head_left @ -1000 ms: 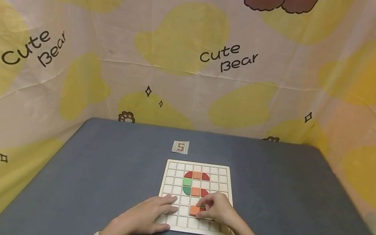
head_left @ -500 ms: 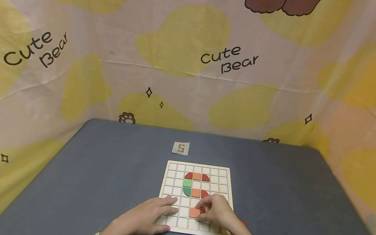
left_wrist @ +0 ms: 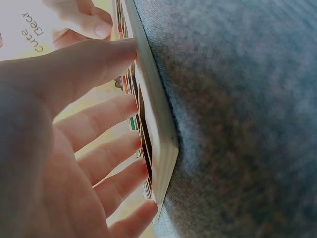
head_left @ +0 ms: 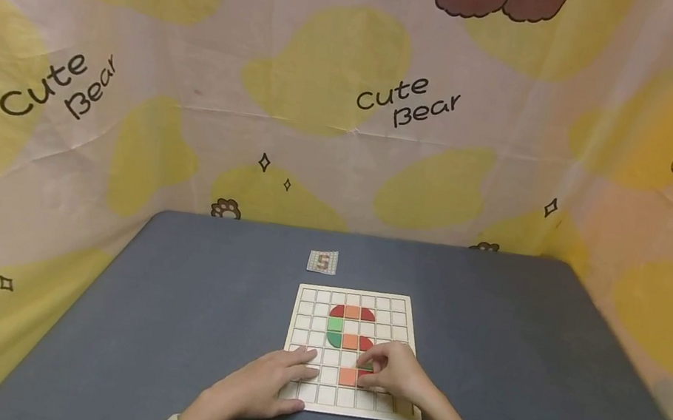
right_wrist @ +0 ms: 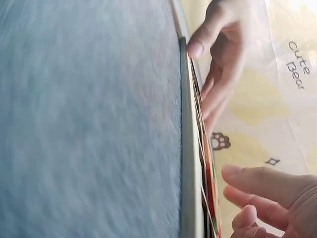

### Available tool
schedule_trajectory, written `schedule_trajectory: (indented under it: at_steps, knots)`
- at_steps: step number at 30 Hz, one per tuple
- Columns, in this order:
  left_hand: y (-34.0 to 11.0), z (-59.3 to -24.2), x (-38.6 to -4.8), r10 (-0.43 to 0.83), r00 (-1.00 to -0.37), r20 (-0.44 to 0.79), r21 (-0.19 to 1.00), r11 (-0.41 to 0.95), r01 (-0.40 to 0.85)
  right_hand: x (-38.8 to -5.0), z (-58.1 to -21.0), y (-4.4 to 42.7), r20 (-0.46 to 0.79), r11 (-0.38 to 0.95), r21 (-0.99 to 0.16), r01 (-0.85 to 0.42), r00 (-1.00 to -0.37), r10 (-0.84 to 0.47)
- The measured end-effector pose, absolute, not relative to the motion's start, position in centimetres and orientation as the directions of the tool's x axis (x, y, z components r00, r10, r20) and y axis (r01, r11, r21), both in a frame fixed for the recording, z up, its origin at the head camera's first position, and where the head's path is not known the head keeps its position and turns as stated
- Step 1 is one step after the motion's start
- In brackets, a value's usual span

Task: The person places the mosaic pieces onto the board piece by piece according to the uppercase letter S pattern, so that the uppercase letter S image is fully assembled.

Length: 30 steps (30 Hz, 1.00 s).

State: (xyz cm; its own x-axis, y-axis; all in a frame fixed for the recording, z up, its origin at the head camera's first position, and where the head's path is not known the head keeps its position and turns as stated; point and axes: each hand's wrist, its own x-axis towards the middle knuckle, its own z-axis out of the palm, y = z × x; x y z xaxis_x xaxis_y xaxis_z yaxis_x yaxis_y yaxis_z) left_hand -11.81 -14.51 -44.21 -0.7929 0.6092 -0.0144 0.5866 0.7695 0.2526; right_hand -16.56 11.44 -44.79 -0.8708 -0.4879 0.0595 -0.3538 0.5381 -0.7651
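A pale grid board (head_left: 327, 395) lies on the table with coloured tiles in its cells. My left hand (head_left: 260, 382) rests with spread fingers on the board's left front part; in the left wrist view its fingertips (left_wrist: 131, 141) touch the board. At the board's right side is my right hand (head_left: 399, 371), thumb and index finger bent around the spot of a green tile (head_left: 366, 367). The right wrist view shows no tile between the right fingers (right_wrist: 267, 183). Beside them lie an orange tile (head_left: 347, 377) and a partly hidden red tile (head_left: 363, 375).
Further up the board sit red, orange and green tiles, among them a light green tile (head_left: 335, 324) and a dark green rounded tile (head_left: 333, 339). A small pattern card (head_left: 323, 262) lies behind the board on the blue-grey table (head_left: 213, 293). A printed cloth (head_left: 334, 67) hangs behind.
My right hand has shifted slightly to the right, and the green tile by its fingers now shows after being hidden half a second ago. My left hand has stayed in place.
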Motion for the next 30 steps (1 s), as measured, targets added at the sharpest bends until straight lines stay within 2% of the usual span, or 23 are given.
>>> schedule_trajectory:
  at_steps: [24, 30]
  knots:
    - [-14.6, -44.1, -12.0, 0.620, -0.785, -0.010, 0.240, 0.763, 0.600, -17.0, -43.8, 17.3, 0.035, 0.560, -0.775, -0.294, -0.904, -0.427]
    - [-14.6, -44.2, -12.0, 0.603, -0.797, -0.037, 0.255, 0.777, 0.576, -16.8, -43.8, 18.4, 0.022, 0.552, -0.779, -0.298, -0.892, -0.451]
